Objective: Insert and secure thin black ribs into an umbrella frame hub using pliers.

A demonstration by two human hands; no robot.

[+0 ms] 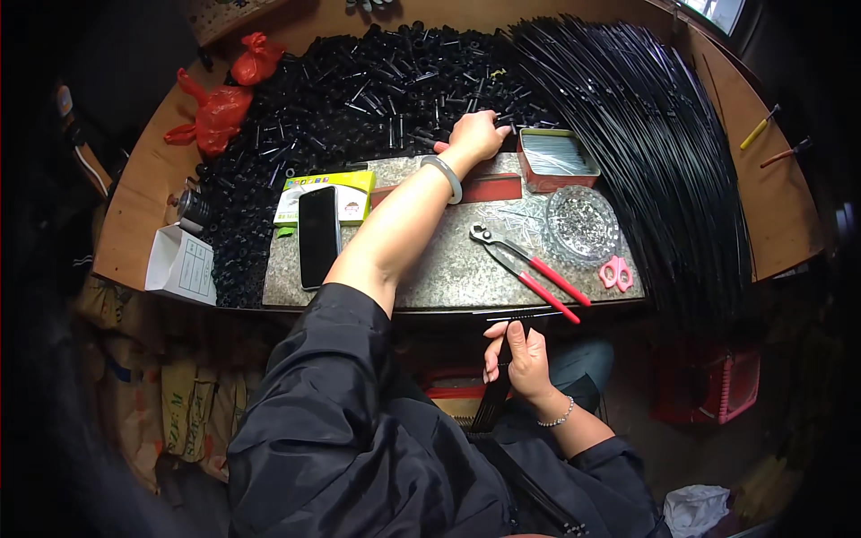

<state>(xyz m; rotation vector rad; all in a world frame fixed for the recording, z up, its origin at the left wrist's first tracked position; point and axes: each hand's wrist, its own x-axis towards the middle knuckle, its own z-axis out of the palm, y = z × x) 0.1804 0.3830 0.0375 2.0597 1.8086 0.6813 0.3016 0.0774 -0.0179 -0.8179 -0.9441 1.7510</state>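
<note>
My left hand (477,134) reaches across the bench to the near edge of a heap of short black tubes (386,90). Its fingers curl down out of sight, so whether they hold anything is hidden. A red handle (439,146) shows beside that hand. Low in front of me, my right hand (527,366) is closed around a bundle of thin black strips (490,403) hanging down toward my lap. A thin metal wire (499,318) lies crosswise at the bundle's top, above the thumb.
A phone (317,238), a yellow-green box (354,190), red-handled pincers (529,269), pink scissors (615,273), a glass dish (581,226) of small metal bits and a tin (558,160) of thin pins lie on the grey board (421,287). Long black strips (655,152) cover the right side. Red bags (220,112) sit left.
</note>
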